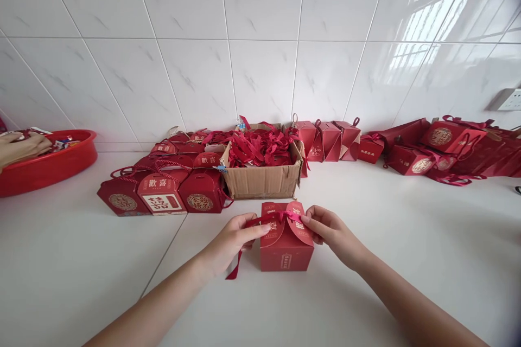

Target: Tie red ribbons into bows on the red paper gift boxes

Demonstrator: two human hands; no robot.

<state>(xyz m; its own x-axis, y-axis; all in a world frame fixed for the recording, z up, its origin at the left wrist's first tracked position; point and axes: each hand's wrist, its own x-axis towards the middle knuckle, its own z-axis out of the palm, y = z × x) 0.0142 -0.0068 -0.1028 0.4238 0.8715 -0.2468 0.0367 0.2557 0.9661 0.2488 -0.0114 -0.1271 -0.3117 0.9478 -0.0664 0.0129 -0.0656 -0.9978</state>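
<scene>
A red gift box (287, 255) with gold print and folded petal flaps stands upright on the white table in front of me. Across its top runs a red ribbon (280, 216), crossing near the middle of the flaps. My left hand (240, 235) pinches the ribbon at the box's left side, and one tail hangs below the fingers onto the table. At the right top corner, my right hand (328, 226) has thumb and forefinger closed on the ribbon's other part, close to the box.
Behind the box stands a cardboard carton (262, 181) full of red ribbons. Red boxes (163, 195) are grouped at left; more boxes (325, 141) and red bags (468, 160) line the wall. Another person's hand (28, 146) reaches into a red basin (52, 168) at far left.
</scene>
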